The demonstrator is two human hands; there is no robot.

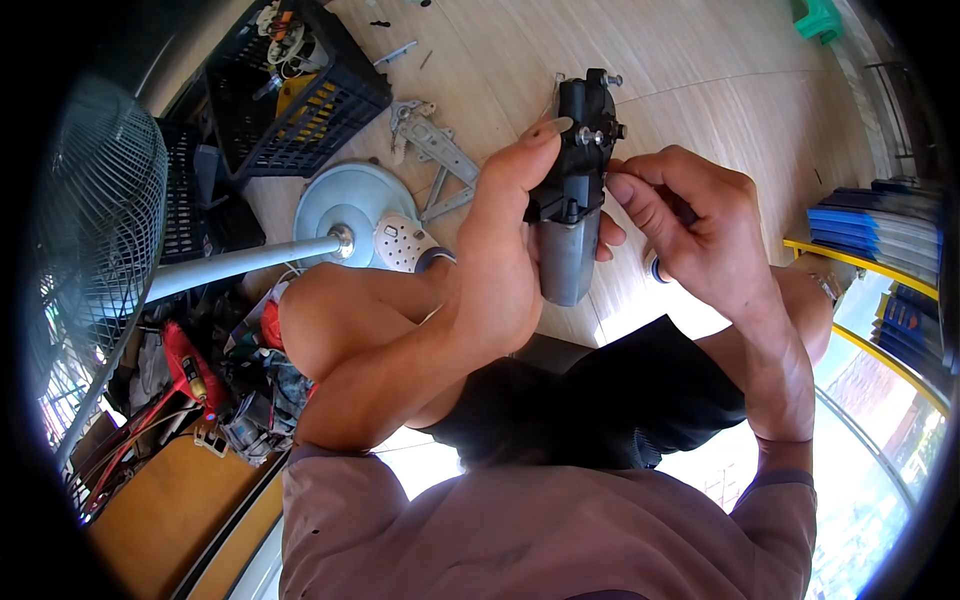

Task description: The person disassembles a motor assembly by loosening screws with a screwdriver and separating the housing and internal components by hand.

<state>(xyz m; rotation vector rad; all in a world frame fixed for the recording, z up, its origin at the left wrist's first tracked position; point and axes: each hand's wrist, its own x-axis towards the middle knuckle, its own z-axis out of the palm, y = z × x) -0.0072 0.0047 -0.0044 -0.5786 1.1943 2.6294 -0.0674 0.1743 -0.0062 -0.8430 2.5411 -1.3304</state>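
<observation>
An electric motor [572, 258] with a silver cylindrical can and a black gear housing is held upright in front of me. Bolts stick out of the housing on its right side and at the top. My left hand [510, 215] is wrapped round the motor from the left, thumb on the housing and fingertips showing past the can's right side. My right hand [695, 215] is at the housing's right edge, thumb and forefinger pinched together. Whatever lies between those fingertips is too small or hidden to make out.
A metal bracket mechanism [435, 150] lies on the wooden-look floor [700, 90]. To the left are a black crate [300, 125] with parts, a standing fan [105, 200] with its round base [350, 190], and cluttered tools. Blue boxes [870, 235] fill a yellow-edged shelf at right.
</observation>
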